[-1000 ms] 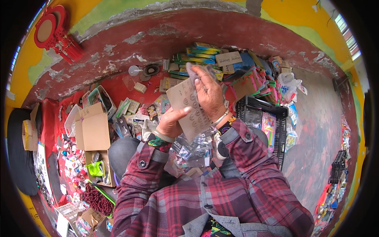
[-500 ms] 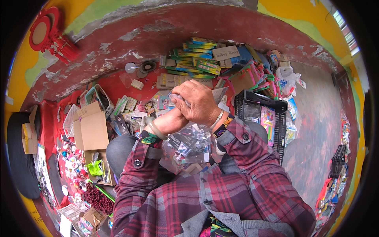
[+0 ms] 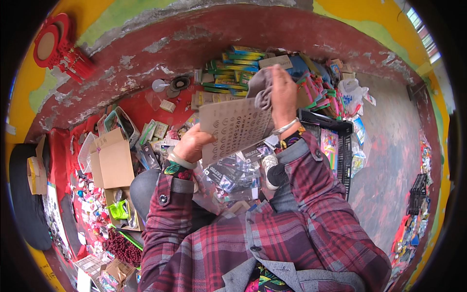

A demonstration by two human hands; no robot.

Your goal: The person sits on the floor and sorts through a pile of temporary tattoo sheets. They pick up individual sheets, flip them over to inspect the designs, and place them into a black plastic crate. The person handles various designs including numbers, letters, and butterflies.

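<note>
My left hand (image 3: 194, 143) grips the lower left edge of a flat brown card (image 3: 233, 129) dotted with rows of small round marks. My right hand (image 3: 283, 95) holds a grey cloth (image 3: 260, 87) against the card's upper right corner. The card is held up, tilted, over my lap. Below it lies a clear plastic bag (image 3: 233, 175) with small dark packets inside. Both sleeves are red plaid, and each wrist carries bangles.
An open cardboard box (image 3: 112, 158) stands to the left. Stacked colourful packets (image 3: 233, 73) lie ahead by the red wall. A black crate (image 3: 340, 146) with bright packs sits at the right. Small goods, dark red beads (image 3: 121, 246) and baskets crowd the left.
The card was held up, then both hands bunched together low over the plastic bag. Now the card is up again and my right hand has risen to its top corner with the cloth.
</note>
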